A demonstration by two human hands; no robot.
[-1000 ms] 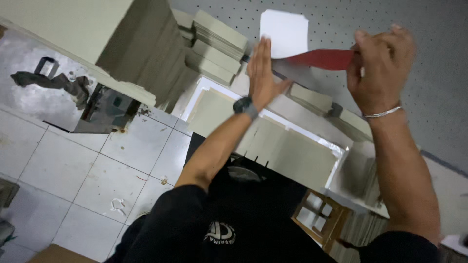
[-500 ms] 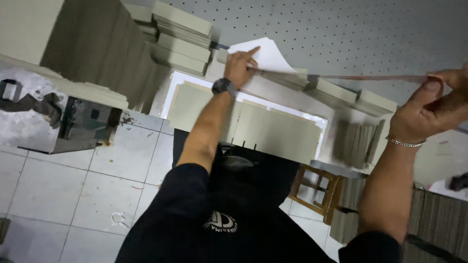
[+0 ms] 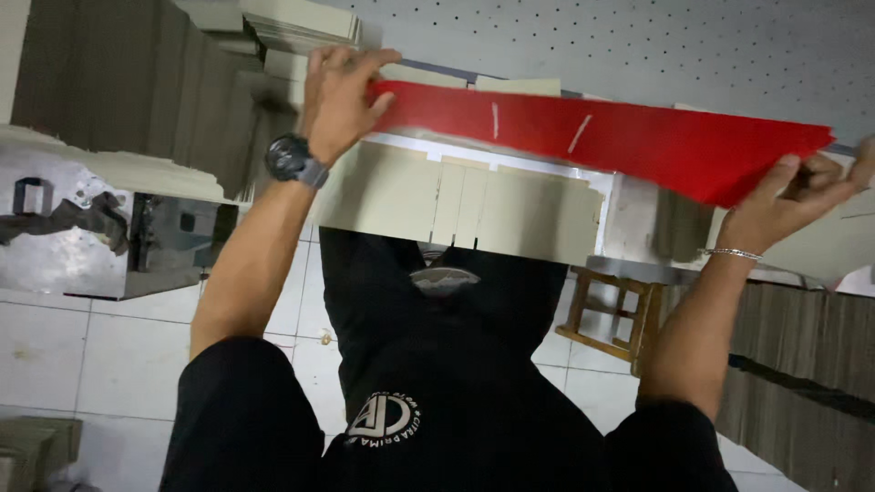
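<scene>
Both hands hold one red sheet (image 3: 602, 137), stretched flat between them above the bench. Left hand (image 3: 339, 96) pinches the sheet's left end, thumb on the near face, fingers curled over the far edge; black watch (image 3: 292, 159) on that wrist. Right hand (image 3: 802, 187) grips the right corner from below, fingers closed on the edge; thin silver bracelet (image 3: 734, 254) on the wrist. Sheet is long, glossy, thin card or paper, wider at the right, with two short pale slits or marks near mid-length. Beneath it, on a white-edged bench (image 3: 612, 205), lies a flat grey-beige board panel (image 3: 474, 205), matte, with narrow slots cut into its near edge. Behind the sheet, strips of the same board (image 3: 515, 85) lie along the bench's far side. Top left, tall stacks of grey board (image 3: 137, 82), edges layered and rough. Far surface is a grey perforated panel (image 3: 638, 46), with regular small holes. Lower right, a small wooden stool (image 3: 611, 314) on a white tiled floor (image 3: 91, 346); more stacked board (image 3: 802, 346) at the right. Left, a scuffed metal plate (image 3: 64, 246). Person wears a black shirt with a white round emblem (image 3: 387, 419).
</scene>
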